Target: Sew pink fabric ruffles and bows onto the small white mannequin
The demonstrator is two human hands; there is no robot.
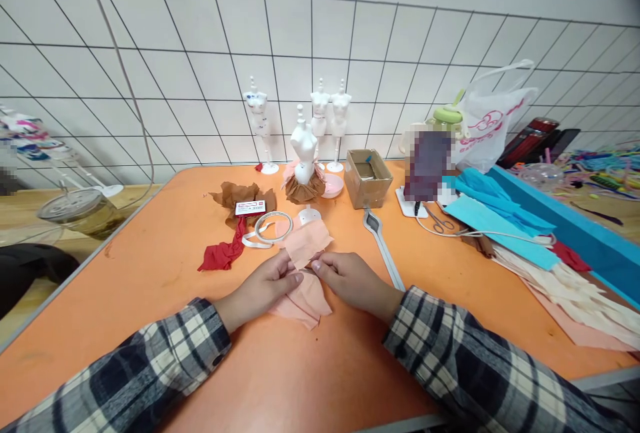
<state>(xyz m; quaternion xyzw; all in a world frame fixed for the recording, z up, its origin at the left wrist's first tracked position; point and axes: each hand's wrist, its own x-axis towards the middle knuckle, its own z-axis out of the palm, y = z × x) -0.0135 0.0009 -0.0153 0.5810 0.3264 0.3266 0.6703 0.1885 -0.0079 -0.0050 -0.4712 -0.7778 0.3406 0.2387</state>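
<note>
Between my hands is a thin piece of peach fabric [306, 244], its upper part standing up and its lower part hanging toward the table. My left hand [273, 283] pinches it from the left, thumb on top. From the right, my right hand [350, 280] closes its thumb and fingers on the middle of the same fabric. A small dark gap or object shows between the fingertips; I cannot make it out. Just beyond stands a white mini dress form [303, 146] with a gathered brown skirt [306, 189] around it.
Left of the fabric lie a tape roll [273, 227], a small box [251, 208], brown cloth [220, 196] and red cloth [220, 256]. A cardboard box [369, 183] stands behind. Scissors [441, 222] and blue fabric [515, 236] are at right. More dress forms [259, 116] line the wall.
</note>
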